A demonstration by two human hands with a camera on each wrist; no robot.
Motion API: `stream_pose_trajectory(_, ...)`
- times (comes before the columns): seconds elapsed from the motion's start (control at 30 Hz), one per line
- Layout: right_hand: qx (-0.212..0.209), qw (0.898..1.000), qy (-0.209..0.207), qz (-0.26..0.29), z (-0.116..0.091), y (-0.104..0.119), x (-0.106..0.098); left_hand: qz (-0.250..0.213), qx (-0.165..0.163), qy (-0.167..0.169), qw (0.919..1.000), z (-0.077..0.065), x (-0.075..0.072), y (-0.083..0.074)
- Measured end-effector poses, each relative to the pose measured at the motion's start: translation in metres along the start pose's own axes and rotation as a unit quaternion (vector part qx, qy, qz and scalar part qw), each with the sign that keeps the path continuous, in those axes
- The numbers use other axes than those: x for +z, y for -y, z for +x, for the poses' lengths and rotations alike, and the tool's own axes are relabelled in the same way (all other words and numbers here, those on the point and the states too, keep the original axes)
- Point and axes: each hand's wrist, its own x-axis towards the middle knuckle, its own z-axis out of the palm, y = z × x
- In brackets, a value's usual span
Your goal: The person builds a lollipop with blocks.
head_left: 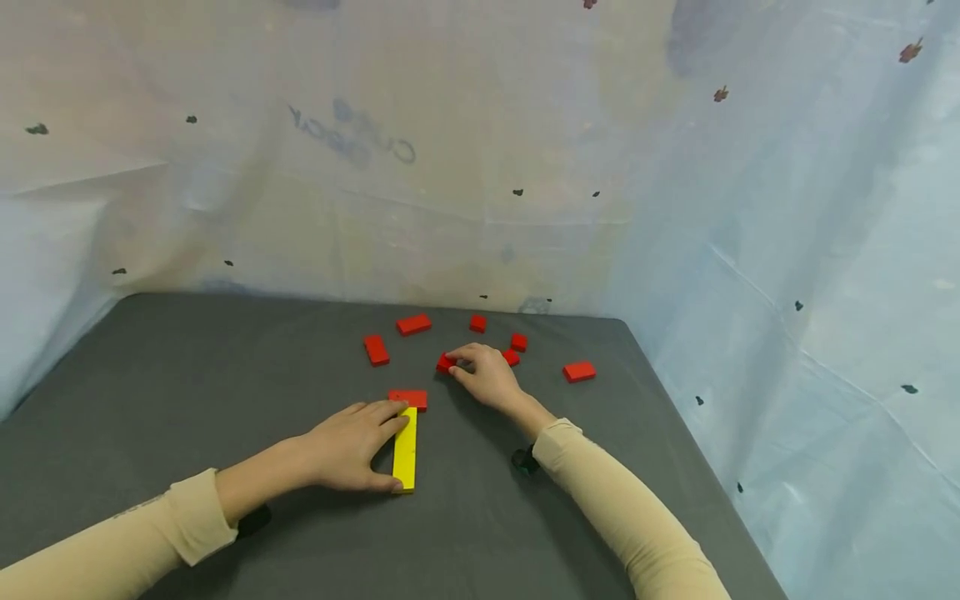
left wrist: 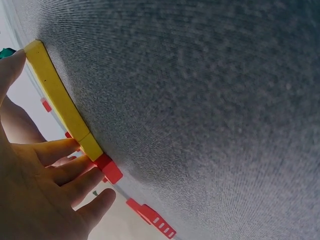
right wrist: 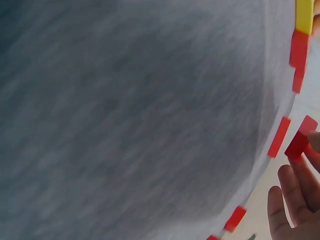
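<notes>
A yellow bar (head_left: 405,450) lies on the dark cloth with a red block (head_left: 417,400) across its far end. In the left wrist view a seam divides the yellow bar (left wrist: 60,95) into a long part and a short part. My left hand (head_left: 348,446) rests along its left side, thumb at the near end, extended fingertips by the far end and the red block. Farther away to the right, my right hand (head_left: 487,377) pinches a small red block (head_left: 446,363) between thumb and fingers. The right wrist view shows this red block (right wrist: 300,139) tilted in the fingertips.
Several other red blocks lie toward the back of the table, among them one (head_left: 377,350) at the left, one (head_left: 414,324) behind it and one (head_left: 579,372) at the right. Another red block (head_left: 512,357) lies beside my right hand. Pale sheeting (head_left: 465,167) hangs behind and at the sides.
</notes>
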Motion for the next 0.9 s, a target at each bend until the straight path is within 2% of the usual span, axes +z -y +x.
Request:
stream_pose_trajectory(0.4,-0.063,0.997,0.053,0.015,0.005,0.025,0.009,0.004,0.004,0.005,1.0,0.003,0.005,-0.006)
stream_pose_trajectory(0.9,-0.094,0.991,0.096,-0.012,0.011,0.039,0.022,0.004,0.004,0.009,0.9999,0.0,0.005,-0.006)
